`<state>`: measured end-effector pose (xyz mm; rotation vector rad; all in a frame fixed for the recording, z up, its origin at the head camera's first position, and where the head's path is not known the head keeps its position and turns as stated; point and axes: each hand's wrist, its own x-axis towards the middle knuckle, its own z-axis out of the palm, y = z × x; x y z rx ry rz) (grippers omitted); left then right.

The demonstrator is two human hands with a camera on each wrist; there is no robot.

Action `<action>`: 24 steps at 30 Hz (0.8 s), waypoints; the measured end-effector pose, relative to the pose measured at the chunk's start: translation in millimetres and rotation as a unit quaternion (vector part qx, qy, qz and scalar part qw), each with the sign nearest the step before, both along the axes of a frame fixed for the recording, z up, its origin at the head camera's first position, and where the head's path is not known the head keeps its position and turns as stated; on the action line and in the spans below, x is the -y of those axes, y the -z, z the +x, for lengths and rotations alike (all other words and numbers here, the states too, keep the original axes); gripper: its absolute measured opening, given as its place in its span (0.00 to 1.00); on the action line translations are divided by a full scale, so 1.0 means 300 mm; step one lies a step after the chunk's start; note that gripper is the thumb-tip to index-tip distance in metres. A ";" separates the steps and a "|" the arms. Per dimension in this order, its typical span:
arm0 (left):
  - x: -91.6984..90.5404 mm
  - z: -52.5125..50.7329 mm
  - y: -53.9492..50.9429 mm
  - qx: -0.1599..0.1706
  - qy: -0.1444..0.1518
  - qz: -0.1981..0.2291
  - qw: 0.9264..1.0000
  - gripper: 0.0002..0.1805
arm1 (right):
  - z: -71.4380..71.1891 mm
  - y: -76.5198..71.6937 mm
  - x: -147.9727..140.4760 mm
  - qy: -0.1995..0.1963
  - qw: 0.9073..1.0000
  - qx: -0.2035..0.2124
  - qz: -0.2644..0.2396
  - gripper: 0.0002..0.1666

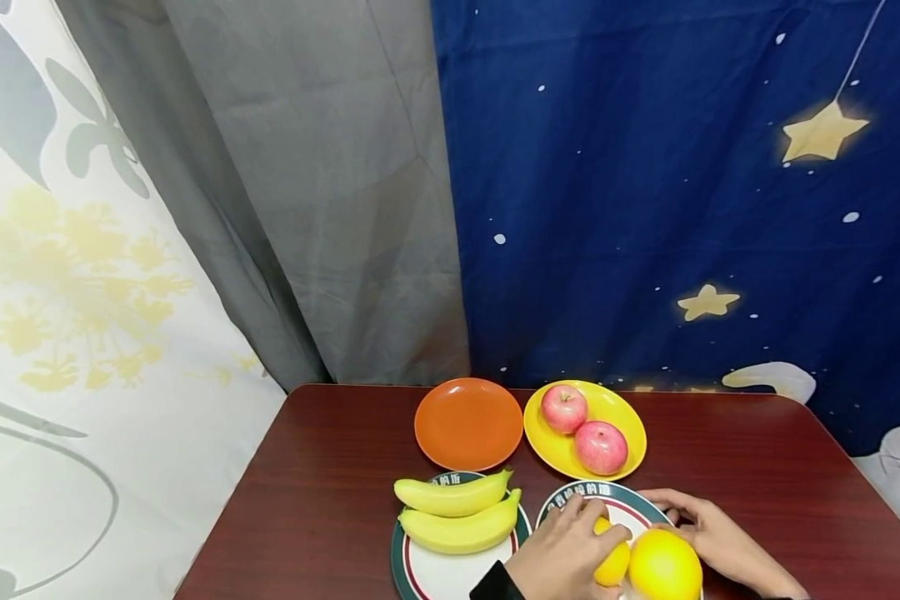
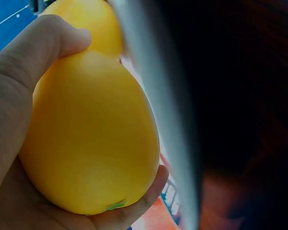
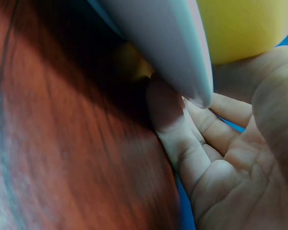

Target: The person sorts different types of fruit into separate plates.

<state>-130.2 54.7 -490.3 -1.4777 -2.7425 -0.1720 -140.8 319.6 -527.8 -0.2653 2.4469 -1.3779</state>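
My left hand (image 1: 562, 552) curls around one orange (image 1: 612, 565); in the left wrist view the thumb lies on top and fingers reach beneath, near a small green stem mark. A second orange (image 1: 666, 567) sits beside it, at the right of a white plate with a dark green rim (image 1: 641, 502). My right hand (image 1: 720, 537) grips the right edge of that plate. In the right wrist view fingers go under the plate edge (image 3: 197, 91), with the thumb above it, close to the yellow fruit. Part of the plate is hidden by the left hand and the oranges.
Left of the hands, a matching green-rimmed plate (image 1: 399, 558) bears two bananas (image 1: 461, 525). Behind stand an orange plate (image 1: 468, 423) and a yellow plate (image 1: 630, 417) with two apples (image 1: 600, 447). Curtains hang past the back edge of the brown table (image 1: 307, 483).
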 end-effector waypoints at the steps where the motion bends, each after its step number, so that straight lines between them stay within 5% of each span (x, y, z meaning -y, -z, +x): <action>1: -0.001 -0.002 0.004 -0.005 0.001 -0.002 1.000 0.32 | 0.001 0.000 -0.001 -0.001 1.000 -0.001 0.001 0.25; 11: -0.001 -0.018 0.016 0.039 -0.019 -0.018 0.999 0.36 | -0.001 -0.005 0.001 -0.004 1.000 -0.004 -0.008 0.26; 14: 0.014 -0.022 0.003 0.024 -0.028 -0.009 0.999 0.38 | -0.005 -0.013 -0.001 -0.014 1.000 -0.012 -0.004 0.26; 19: 0.088 -0.014 -0.064 -0.042 -0.047 0.050 0.997 0.36 | -0.016 -0.045 -0.019 -0.032 0.999 -0.027 0.019 0.25; 24: 0.234 0.001 -0.151 -0.044 -0.085 0.161 0.982 0.26 | -0.017 -0.146 -0.024 0.013 0.988 -0.116 0.097 0.21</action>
